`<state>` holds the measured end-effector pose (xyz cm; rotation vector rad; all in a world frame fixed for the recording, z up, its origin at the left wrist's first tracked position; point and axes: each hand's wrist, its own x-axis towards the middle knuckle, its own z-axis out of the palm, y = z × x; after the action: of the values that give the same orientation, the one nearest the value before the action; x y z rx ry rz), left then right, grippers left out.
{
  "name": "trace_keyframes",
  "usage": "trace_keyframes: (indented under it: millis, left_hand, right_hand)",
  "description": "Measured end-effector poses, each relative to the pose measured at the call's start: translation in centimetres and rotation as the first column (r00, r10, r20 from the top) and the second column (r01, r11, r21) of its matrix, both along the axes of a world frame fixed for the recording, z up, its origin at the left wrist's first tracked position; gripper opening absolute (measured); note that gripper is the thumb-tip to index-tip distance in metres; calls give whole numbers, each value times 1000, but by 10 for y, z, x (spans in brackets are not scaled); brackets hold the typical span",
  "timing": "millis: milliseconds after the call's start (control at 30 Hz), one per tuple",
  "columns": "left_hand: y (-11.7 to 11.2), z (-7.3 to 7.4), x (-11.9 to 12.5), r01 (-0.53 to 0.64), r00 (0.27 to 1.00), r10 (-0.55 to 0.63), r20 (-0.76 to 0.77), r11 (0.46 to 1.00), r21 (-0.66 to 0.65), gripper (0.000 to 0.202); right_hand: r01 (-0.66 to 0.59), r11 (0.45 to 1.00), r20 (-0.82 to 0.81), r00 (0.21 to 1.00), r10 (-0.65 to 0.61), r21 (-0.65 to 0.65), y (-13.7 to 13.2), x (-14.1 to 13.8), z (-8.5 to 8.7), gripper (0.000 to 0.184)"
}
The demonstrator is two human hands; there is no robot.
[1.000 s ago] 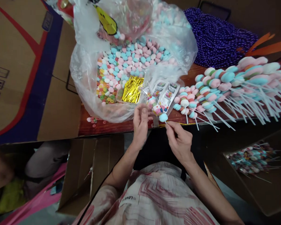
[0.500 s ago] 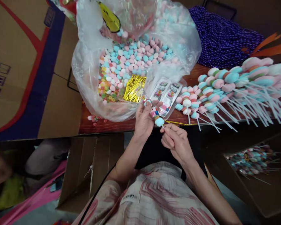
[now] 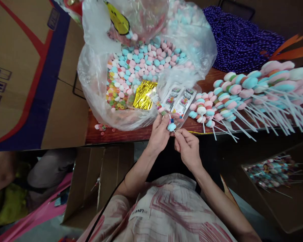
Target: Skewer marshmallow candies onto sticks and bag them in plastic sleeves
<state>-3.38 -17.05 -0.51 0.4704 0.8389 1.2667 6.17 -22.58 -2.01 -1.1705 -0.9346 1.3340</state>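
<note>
Dim light, shadows below, slight softness

Our candy skewer [image 3: 171, 127], slanting at the table's [image 3: 126, 135] near edge
We see pale blue candy lowest, mixed colours above, a clear printed wrapper [image 3: 156, 97] around the upper part.

Dim light falls on a reddish-brown wooden surface [image 3: 126, 135]; a cardboard box [image 3: 17, 43] with red and blue bands rises at left, and grey floor [image 3: 49, 232] shows below.
</note>
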Motion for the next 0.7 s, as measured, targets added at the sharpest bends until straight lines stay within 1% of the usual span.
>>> trace_keyframes:
  millis: [67, 100, 167, 233, 300, 367, 467, 533, 567, 600, 633, 700]
  left_hand:
    - [0, 0, -1, -24, 1000, 24, 17, 1000, -10, 15]
    - [0, 1, -1, -40, 999, 40, 25, 999, -19, 13]
    - [2, 4, -3, -61, 997, 63, 38, 997, -38, 11]
    - [4, 6, -5, -72, 996, 74, 44, 996, -58, 10]
    - [6, 7, -6, -80, 996, 83, 39, 994, -78, 11]
    - [6, 7, -6, -78, 996, 81, 30, 993, -86, 11]
    - [5, 6, -4, -44, 999, 46, 26, 997, -58, 11]
    - [4, 6, -2, -27, 999, 29, 28, 999, -47, 11]
    - [4, 6, -2, -23, 999, 25, 31, 998, -52, 11]
    - [3, 6, -2, -21, 999, 23, 33, 998, -65, 11]
    - [3, 7, -2, -20, 999, 23, 35, 996, -82, 12]
    - [3, 8, -2, -12, 999, 16, 37, 994, -109, 14]
  right_hand:
    - [15, 994, 231, 972, -40, 110, 0, 2, -2, 22]
    - [22, 989, 312, 948, -68, 149, 0, 3, -3, 20]
    - [29, 980, 400, 910, -108, 197, -1, 5, -4, 17]
    - [24, 972, 443, 887, -128, 234, -1, 6, -6, 18]
    - [9, 947, 497, 850, -176, 321, -1, 8, -7, 19]
    - [-20, 893, 565, 781, -266, 449, 2, 11, -8, 20]
    - [-107, 778, 649, 627, -431, 619, 8, 16, -12, 24]
    - [-159, 715, 671, 528, -520, 680, 11, 18, -16, 27]
    - [-174, 700, 676, 496, -545, 693, 12, 18, -18, 28]
    - [-180, 699, 681, 482, -551, 692, 11, 17, -19, 29]
    - [-178, 712, 691, 484, -538, 679, 10, 16, -21, 30]
    - [-161, 766, 713, 521, -469, 622, 6, 11, -23, 31]
